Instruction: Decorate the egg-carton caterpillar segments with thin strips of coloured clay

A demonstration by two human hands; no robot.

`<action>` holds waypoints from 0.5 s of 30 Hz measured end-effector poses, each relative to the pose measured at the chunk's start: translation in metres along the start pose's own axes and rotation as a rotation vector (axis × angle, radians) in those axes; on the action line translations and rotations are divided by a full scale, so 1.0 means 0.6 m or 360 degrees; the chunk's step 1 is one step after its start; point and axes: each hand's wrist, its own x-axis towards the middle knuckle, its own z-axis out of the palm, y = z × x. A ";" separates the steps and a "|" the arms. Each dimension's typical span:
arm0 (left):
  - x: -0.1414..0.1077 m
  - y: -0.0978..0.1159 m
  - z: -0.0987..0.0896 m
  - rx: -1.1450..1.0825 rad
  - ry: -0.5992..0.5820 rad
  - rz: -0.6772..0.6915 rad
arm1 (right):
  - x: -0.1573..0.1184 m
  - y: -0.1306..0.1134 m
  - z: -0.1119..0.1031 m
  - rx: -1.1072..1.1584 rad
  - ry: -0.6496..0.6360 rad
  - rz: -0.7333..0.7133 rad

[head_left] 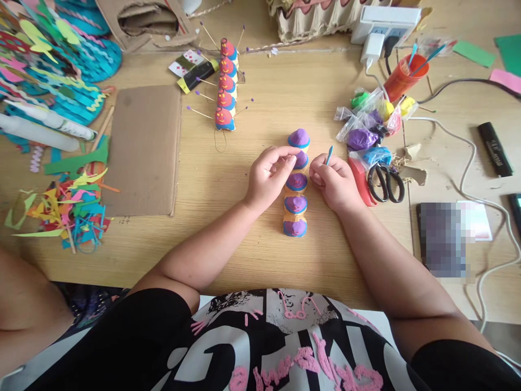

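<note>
A strip of several egg-carton bumps (296, 205), covered in purple and blue clay, lies lengthwise on the wooden table. My left hand (271, 175) is at its left side, fingertips bent and close together over the second bump from the top; anything between them is too small to make out. Just right of the strip, my right hand (334, 176) is closed around a thin blue tool (329, 155) that points up. Farther back stands a similar strip in red and blue (225, 99), with smiling faces and purple-tipped sticks at its sides.
Bagged clay (362, 138), black-handled scissors (386, 183) and an orange cup (407, 77) are at the right, near white cables. Cardboard (142, 152) and paper scraps (77, 209) lie at the left. Egg trays (313, 20) and a power adapter (385, 24) are at the back. Another person's arm shows lower left.
</note>
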 end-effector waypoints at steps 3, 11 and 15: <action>-0.001 -0.001 0.000 -0.0017 -0.0018 -0.0038 | 0.001 0.003 -0.002 0.0024 0.0027 -0.0008; -0.003 -0.003 0.001 0.0043 -0.0052 -0.0059 | -0.001 -0.005 0.002 0.0044 0.0059 0.0036; -0.003 0.000 0.000 0.0089 -0.0078 -0.0075 | 0.000 -0.002 0.001 -0.0002 0.0077 0.0068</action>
